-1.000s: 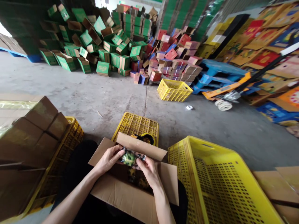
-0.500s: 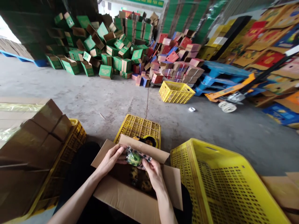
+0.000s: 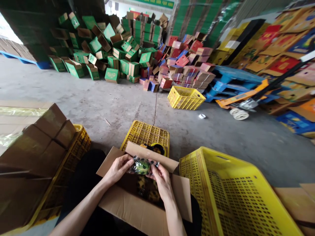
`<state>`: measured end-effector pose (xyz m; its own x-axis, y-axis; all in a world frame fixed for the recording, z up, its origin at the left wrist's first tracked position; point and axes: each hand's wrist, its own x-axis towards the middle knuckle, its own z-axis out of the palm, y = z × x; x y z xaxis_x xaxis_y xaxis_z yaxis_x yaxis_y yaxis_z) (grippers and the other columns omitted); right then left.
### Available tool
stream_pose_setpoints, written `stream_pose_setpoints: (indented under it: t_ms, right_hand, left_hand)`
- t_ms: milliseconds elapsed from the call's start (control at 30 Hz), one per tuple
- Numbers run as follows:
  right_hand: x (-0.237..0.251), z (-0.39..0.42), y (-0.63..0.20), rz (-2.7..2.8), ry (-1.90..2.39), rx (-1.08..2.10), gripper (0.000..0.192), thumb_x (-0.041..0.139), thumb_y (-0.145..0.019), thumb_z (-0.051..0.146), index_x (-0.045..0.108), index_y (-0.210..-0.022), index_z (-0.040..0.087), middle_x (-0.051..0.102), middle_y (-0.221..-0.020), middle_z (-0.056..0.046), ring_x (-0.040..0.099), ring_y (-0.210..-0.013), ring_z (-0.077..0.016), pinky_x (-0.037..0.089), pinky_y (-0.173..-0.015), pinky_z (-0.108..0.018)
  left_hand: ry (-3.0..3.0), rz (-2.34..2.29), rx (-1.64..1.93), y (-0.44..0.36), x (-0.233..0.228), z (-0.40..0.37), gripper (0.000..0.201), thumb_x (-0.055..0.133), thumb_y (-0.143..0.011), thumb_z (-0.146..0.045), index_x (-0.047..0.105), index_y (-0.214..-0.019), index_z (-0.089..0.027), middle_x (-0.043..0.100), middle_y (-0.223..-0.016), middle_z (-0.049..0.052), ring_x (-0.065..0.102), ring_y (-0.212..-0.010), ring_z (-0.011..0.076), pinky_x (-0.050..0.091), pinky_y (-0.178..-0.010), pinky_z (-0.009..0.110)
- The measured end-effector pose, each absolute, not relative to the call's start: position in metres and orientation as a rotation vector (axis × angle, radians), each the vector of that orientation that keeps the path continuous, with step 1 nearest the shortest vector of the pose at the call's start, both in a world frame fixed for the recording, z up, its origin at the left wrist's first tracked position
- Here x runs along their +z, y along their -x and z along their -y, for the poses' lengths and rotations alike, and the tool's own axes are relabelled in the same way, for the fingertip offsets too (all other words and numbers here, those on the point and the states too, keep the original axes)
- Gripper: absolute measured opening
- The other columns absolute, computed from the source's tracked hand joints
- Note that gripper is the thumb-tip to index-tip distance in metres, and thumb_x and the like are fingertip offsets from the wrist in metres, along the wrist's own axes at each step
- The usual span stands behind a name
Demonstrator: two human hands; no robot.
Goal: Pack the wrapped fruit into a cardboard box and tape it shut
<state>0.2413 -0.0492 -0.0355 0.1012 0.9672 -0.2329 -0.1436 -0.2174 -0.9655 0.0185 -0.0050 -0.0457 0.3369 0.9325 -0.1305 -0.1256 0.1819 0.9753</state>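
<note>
Between my hands is a green item in a clear plastic wrapper with dark spots (image 3: pixel 142 166), perhaps a fruit; its exact kind I cannot make out. My left hand (image 3: pixel 119 167) pinches the wrapper's left end, and my right hand (image 3: pixel 160 179) grips its right end. Both are over an open cardboard box (image 3: pixel 133 209) with its flaps spread. Inside the box lie several similar wrapped items (image 3: pixel 153 193) of a yellowish colour, partly hidden by my right hand. Just past the box's far flap, a tape dispenser (image 3: pixel 157 148) rests on an upturned yellow crate (image 3: pixel 147 131).
A large yellow crate (image 3: pixel 206 183) stands at my right. Stacked cardboard boxes (image 3: pixel 31 144) sit on another yellow crate (image 3: pixel 80 141) at my left. Farther off are a small yellow crate (image 3: pixel 185 98), a tape roll (image 3: pixel 202 116), a pallet jack (image 3: pixel 246 98) and heaped green cartons (image 3: pixel 112 74).
The wrapped item has turned to lie more level, with its wrapper stretched between my hands. My left fingers have moved slightly to the wrapper's end.
</note>
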Motion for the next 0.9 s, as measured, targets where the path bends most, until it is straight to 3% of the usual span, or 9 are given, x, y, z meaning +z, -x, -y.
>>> stream_pose_setpoints:
  t_ms: [300,400,500,633,767,900]
  right_hand:
    - [-0.039,0.049,-0.242,0.903,1.342,1.310,0.057,0.082,-0.077,0.068,0.079,-0.113,0.023,0.077,-0.123,-0.011,0.075,-0.102,-0.0352,0.069,-0.076,-0.047]
    - [-0.040,0.050,-0.242,0.921,1.316,1.323,0.056,0.081,-0.079,0.067,0.079,-0.115,0.024,0.077,-0.124,-0.010,0.076,-0.103,-0.0352,0.069,-0.078,-0.048]
    - [-0.038,0.052,-0.242,0.959,1.308,1.351,0.055,0.080,-0.082,0.066,0.079,-0.117,0.024,0.077,-0.125,-0.011,0.075,-0.108,-0.0360,0.068,-0.082,-0.050]
    - [-0.034,0.055,-0.241,0.962,1.265,1.414,0.065,0.082,-0.083,0.061,0.069,-0.138,0.028,0.073,-0.133,-0.010,0.072,-0.118,-0.0346,0.065,-0.092,-0.050]
    - [-0.036,0.056,-0.242,1.034,1.187,1.471,0.072,0.086,-0.081,0.057,0.064,-0.144,0.031,0.069,-0.140,-0.009,0.068,-0.126,-0.0326,0.061,-0.101,-0.048]
    - [-0.035,0.057,-0.243,1.123,1.157,1.552,0.071,0.084,-0.082,0.059,0.064,-0.145,0.031,0.064,-0.147,-0.010,0.073,-0.116,-0.0323,0.067,-0.086,-0.045]
  left_hand:
    - [-1.103,-0.943,0.914,-0.020,-0.040,0.006,0.057,0.071,-0.086,-0.072,0.061,-0.082,-0.015,0.057,-0.072,-0.001,0.058,-0.066,0.0132,0.059,-0.064,0.027]
    - [-1.123,-0.921,0.882,-0.019,-0.038,0.007,0.057,0.071,-0.088,-0.069,0.068,-0.107,-0.015,0.068,-0.091,0.006,0.068,-0.081,0.0205,0.062,-0.068,0.031]
    - [-1.192,-0.859,0.760,-0.018,-0.038,0.007,0.070,0.079,-0.085,-0.062,0.062,-0.136,-0.017,0.073,-0.111,0.011,0.074,-0.088,0.0259,0.061,-0.068,0.032]
    - [-1.266,-0.832,0.705,-0.017,-0.042,0.006,0.058,0.078,-0.088,-0.056,0.068,-0.125,-0.012,0.076,-0.101,0.011,0.075,-0.083,0.0254,0.059,-0.072,0.032]
    - [-1.318,-0.827,0.798,-0.015,-0.046,0.007,0.050,0.081,-0.088,-0.048,0.070,-0.124,-0.015,0.076,-0.113,0.011,0.073,-0.100,0.0270,0.057,-0.088,0.035]
    - [-1.297,-0.747,0.819,-0.015,-0.051,0.010,0.046,0.083,-0.087,-0.042,0.068,-0.124,-0.019,0.070,-0.129,0.012,0.068,-0.116,0.0289,0.054,-0.100,0.038]
